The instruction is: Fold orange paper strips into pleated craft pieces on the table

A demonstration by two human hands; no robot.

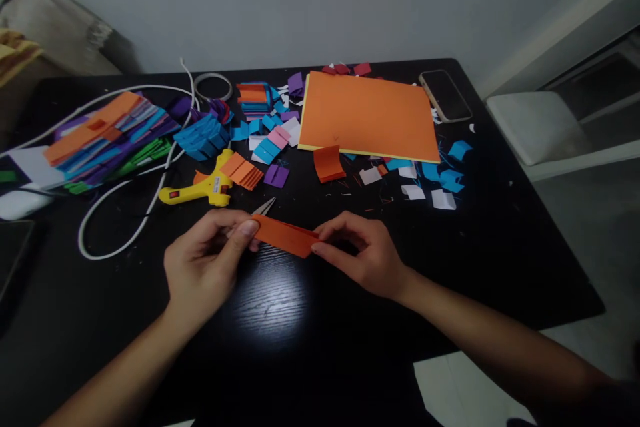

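Between my two hands, above the black table, I hold a folded strip of orange paper (285, 236). My left hand (213, 253) pinches its left end, thumb on top. At the other end, the thumb and fingers of my right hand (363, 253) grip the paper by its edge. Metal scissor blades (265, 207) show just behind my left fingers; the handles are hidden. Beyond them lie a yellow glue gun (200, 192), a pleated orange paper stack (243, 170) and a curled orange piece (328, 164).
A stack of orange sheets (370, 113) lies at the back, with a phone (445, 96) beside it. Coloured paper strips (115, 140) are piled at left, crossed by a white cable (83, 233). Paper scraps (413, 192) are scattered around. A white chair (533, 123) stands at right.
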